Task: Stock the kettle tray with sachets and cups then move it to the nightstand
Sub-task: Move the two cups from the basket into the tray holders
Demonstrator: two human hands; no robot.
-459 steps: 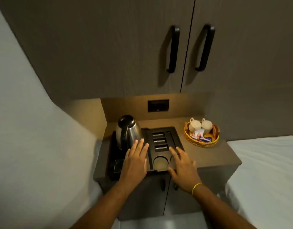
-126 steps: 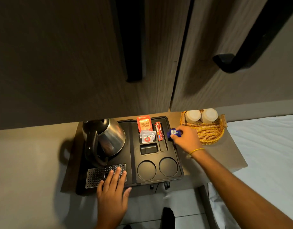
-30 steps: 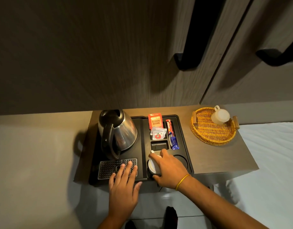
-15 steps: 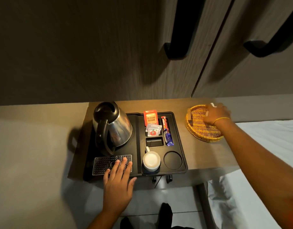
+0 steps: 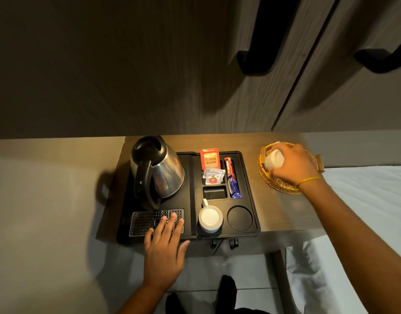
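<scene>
The black kettle tray [image 5: 254,196] lies on a small wooden nightstand [image 5: 283,214]. On its left stands a steel kettle [image 5: 157,172]. Its slots hold a red Classic Assam sachet [image 5: 210,159], white sachets [image 5: 214,176] and a red-and-blue stick sachet [image 5: 233,179]. One white cup [image 5: 210,219] sits in the left round recess; the right recess [image 5: 240,218] is bare. My left hand [image 5: 164,252] rests flat on the tray's front edge and metal drip grille [image 5: 140,220]. My right hand [image 5: 293,165] grips a second white cup [image 5: 273,160] over the wicker basket [image 5: 266,177].
Dark cupboard doors with black handles [image 5: 254,62] hang close overhead. A bed with white sheets [image 5: 364,200] lies to the right of the nightstand. A grey wall is on the left. One small tray slot [image 5: 215,192] is vacant.
My right hand let go of the first cup in the left recess, reached right to the basket and has closed on the second cup, now tipped up. The left hand stayed put.
</scene>
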